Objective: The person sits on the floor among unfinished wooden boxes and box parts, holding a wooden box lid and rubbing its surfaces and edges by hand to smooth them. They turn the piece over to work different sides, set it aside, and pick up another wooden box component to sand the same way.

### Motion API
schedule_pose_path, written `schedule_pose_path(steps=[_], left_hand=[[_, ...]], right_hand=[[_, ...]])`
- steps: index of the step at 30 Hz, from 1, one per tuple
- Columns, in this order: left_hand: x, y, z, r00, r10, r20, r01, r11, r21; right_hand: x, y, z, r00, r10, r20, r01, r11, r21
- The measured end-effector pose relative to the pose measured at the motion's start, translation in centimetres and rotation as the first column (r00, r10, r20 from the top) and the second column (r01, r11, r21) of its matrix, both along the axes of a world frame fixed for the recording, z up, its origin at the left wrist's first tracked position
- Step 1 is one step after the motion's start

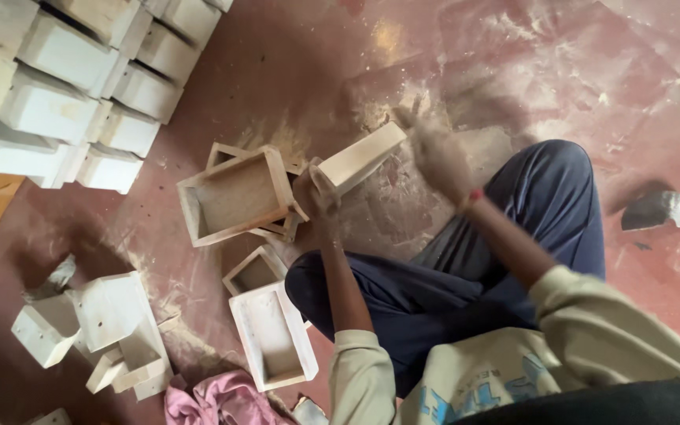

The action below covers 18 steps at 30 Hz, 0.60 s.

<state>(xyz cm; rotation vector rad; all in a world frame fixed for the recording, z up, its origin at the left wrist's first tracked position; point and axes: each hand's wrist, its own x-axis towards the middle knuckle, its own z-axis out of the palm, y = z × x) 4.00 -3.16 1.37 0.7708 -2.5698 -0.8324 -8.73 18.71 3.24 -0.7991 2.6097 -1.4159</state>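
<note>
Two hands are on one small wooden box (360, 160), held up above the dusty red floor (560, 71) in front of a person sitting cross-legged in dark blue trousers (513, 260). The left hand (316, 195) is closed around the box's lower near end, fingers wrapped over its edge, while the right hand (434, 157) lies against the far upper end; it is blurred, so whether it grips the wood, rubs it or holds something small against it cannot be told. The box is tilted, its long pale side facing up, and it sits just beside an open box frame (234, 197) resting on the floor on top of another frame. Nearer the knees lie a smaller square frame (255, 270) and a long open tray-like box (273, 337), with a pink cloth (214, 397) beside it. A stack of finished pale boxes (72, 86) fills the upper left, and a few loose ones (96, 323) lie at lower left. To work this piece well, the left hand would best keep the box braced firmly against the wrist so it does not twist, letting the right hand make even passes along the whole face rather than dwelling at one corner.
</note>
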Motion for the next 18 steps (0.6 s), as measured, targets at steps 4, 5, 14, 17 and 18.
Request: schedule_pose_path(steps=[4,5,14,17,18], left_hand=[[0.6,-0.2,0.0,1.0,0.003,0.004,-0.003,1.0,-0.001],[0.8,0.0,-0.1,1.0,0.009,0.001,-0.009,1.0,-0.003],[0.9,0.2,-1.4,0.997,0.064,-0.04,-0.065,0.998,-0.019],[0.6,0.1,-1.2,0.997,0.067,-0.045,-0.068,0.998,-0.012],[0.6,0.1,-1.4,0.996,0.068,-0.052,-0.068,0.998,-0.011]], right_hand=[[7.1,-3.8,1.1,0.996,0.055,-0.076,-0.048,0.994,0.093],[7.4,-4.2,-0.1,0.992,0.066,-0.11,-0.051,0.989,0.135],[-5.2,4.7,-6.1,0.981,0.189,0.045,-0.157,0.91,-0.383],[-3.3,8.4,-4.8,0.22,0.613,0.759,0.192,0.735,-0.65],[-3.3,9.1,-4.3,0.169,0.652,0.739,0.219,0.707,-0.673]])
